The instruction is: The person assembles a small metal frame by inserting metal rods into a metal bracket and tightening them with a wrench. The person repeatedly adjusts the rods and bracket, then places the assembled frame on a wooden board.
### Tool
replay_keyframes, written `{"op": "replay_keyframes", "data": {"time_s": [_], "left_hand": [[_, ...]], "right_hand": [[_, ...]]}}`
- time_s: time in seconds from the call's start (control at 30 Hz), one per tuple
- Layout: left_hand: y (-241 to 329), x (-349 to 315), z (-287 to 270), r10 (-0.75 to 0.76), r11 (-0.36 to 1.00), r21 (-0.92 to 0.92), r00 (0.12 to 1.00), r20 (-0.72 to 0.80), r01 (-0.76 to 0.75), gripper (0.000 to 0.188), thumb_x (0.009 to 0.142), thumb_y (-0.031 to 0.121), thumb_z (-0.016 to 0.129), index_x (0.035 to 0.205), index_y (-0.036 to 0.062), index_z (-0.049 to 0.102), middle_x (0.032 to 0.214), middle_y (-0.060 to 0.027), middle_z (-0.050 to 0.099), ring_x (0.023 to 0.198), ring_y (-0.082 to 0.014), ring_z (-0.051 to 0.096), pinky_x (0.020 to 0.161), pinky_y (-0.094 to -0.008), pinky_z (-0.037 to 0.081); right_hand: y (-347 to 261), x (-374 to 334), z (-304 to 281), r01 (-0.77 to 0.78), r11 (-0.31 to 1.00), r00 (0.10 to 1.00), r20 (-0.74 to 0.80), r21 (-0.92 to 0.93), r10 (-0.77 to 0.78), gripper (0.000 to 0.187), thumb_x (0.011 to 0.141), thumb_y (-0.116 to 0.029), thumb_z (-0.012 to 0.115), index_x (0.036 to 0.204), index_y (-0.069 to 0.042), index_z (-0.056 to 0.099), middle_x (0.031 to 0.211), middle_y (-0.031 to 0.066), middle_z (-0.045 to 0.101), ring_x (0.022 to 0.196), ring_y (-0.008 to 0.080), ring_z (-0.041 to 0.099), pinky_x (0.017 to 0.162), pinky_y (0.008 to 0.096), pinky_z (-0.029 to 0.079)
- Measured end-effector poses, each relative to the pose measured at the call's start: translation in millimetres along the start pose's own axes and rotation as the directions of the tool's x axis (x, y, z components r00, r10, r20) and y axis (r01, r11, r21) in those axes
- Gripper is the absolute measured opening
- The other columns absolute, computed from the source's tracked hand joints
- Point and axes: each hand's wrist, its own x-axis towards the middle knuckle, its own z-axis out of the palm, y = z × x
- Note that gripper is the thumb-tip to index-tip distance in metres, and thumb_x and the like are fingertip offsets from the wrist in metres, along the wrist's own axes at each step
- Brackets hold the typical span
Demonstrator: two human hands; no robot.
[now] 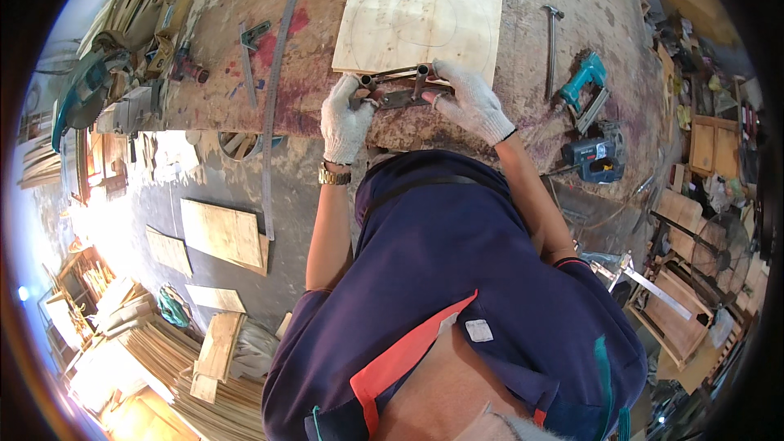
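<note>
My left hand (346, 121), in a white knit glove, is closed around one end of a dark metal tool (398, 99). The right hand (475, 104), gloved the same way, grips the tool's other end. The piece has a flat base and two short round posts joined by a thin bar; its exact kind does not show. Both hands hold it at the near edge of the workbench. Just beyond it lies a square plywood sheet (417, 16) with faint pencilled circles. Glove fingers cover parts of the tool's ends.
The stained workbench (327, 24) carries a long metal ruler (278, 57) overhanging its edge at left. A hammer (551, 53), a teal nail gun (583, 80) and a blue jigsaw (594, 157) lie right. A miter saw (80, 102) stands left. Wood boards (220, 233) lie on the floor.
</note>
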Motion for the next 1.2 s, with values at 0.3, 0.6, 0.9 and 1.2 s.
{"op": "replay_keyframes", "data": {"time_s": [0.3,0.6,0.9,1.2], "left_hand": [[-12,4,-4,0.149,0.977,0.150,0.989,0.013,-0.149,0.030,0.076,-0.009,0.066,0.104,0.0004,0.070,0.082,-0.0067,0.063,0.071,-0.0144,0.053,0.065,-0.0276,0.045],[-34,3,7,0.226,0.960,0.161,0.973,0.040,-0.229,0.021,0.076,-0.004,0.072,0.096,0.0018,0.074,0.085,-0.0090,0.064,0.075,-0.0245,0.060,0.080,-0.0306,0.048],[-37,5,13,0.207,0.956,0.202,0.978,0.040,-0.211,0.021,0.074,0.000,0.072,0.094,0.0035,0.074,0.082,-0.0097,0.059,0.074,-0.0267,0.053,0.073,-0.0370,0.045],[-51,3,31,0.333,0.937,0.137,0.940,-0.075,-0.321,0.015,0.075,0.007,0.078,0.085,0.0046,0.068,0.081,-0.0095,0.059,0.080,-0.0319,0.059,0.081,-0.0393,0.043]], "right_hand": [[-9,-6,7,-0.060,0.991,0.997,-0.045,-0.122,0.055,0.046,0.090,-0.026,0.078,0.123,0.003,0.063,0.109,0.0221,0.072,0.102,0.0387,0.071,0.085,0.0433,0.056],[14,6,38,0.089,0.915,0.932,-0.290,-0.393,-0.215,0.026,0.087,-0.029,0.078,0.098,-0.007,0.068,0.078,0.0125,0.063,0.078,0.0346,0.064,0.070,0.0448,0.052],[26,8,46,0.133,0.929,0.923,-0.298,-0.345,-0.243,0.024,0.085,-0.022,0.078,0.079,-0.007,0.060,0.072,0.0118,0.059,0.075,0.0344,0.061,0.073,0.0458,0.049],[48,9,56,0.136,0.878,0.909,-0.294,-0.460,-0.295,0.022,0.085,-0.024,0.078,0.078,-0.009,0.063,0.067,0.0098,0.058,0.075,0.0289,0.064,0.104,0.0484,0.049]]}}
